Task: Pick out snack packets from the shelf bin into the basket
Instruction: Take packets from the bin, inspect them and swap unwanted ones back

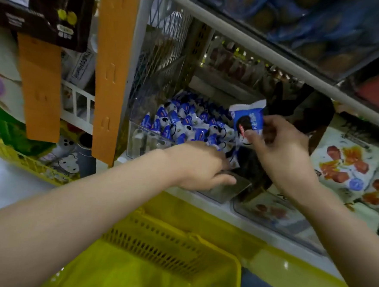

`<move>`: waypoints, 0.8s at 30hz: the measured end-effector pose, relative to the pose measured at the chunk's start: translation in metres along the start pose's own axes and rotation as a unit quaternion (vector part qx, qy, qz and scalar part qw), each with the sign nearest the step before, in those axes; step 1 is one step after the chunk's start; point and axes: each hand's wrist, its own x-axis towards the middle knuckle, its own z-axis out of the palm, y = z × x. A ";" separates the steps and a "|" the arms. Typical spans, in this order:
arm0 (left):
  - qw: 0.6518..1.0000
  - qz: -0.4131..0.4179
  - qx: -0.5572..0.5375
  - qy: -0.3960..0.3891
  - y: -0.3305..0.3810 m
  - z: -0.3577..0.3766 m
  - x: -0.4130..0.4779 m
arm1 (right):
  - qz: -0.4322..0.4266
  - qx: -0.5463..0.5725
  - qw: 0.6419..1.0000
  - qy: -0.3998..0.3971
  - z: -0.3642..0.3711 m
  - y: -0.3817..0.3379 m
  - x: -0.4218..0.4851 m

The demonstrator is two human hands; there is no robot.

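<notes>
Yellow basket (172,240) sits low, just beneath the clear shelf bin (142,140). Left hand (200,166) reaches into the bin, fingers hidden, so I can't tell its grip. Right hand (282,154) pinches one snack packet (248,120) above the bin. Best to carry it straight down and let go low. It's blue with a white crimped top.

Basket (173,238) in front of and below shelf bin (139,137). Snack packets (185,123) piled in bin. Left hand (200,166) over bin's front edge; right hand (282,154) beside it, held packet (248,120) above pile. Other bags (344,167) right of bin.
</notes>
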 end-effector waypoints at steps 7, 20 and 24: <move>0.999 0.002 0.020 0.030 -0.012 0.012 -0.007 | 0.088 -0.235 0.948 -0.194 0.007 -0.016 0.018; 0.995 -0.016 0.001 0.094 -0.032 0.005 -0.058 | 0.162 -0.184 0.876 -0.416 0.039 -0.022 0.019; 0.993 -0.057 0.027 0.103 -0.041 -0.002 -0.087 | 0.181 -0.184 0.861 -0.439 0.038 -0.023 0.022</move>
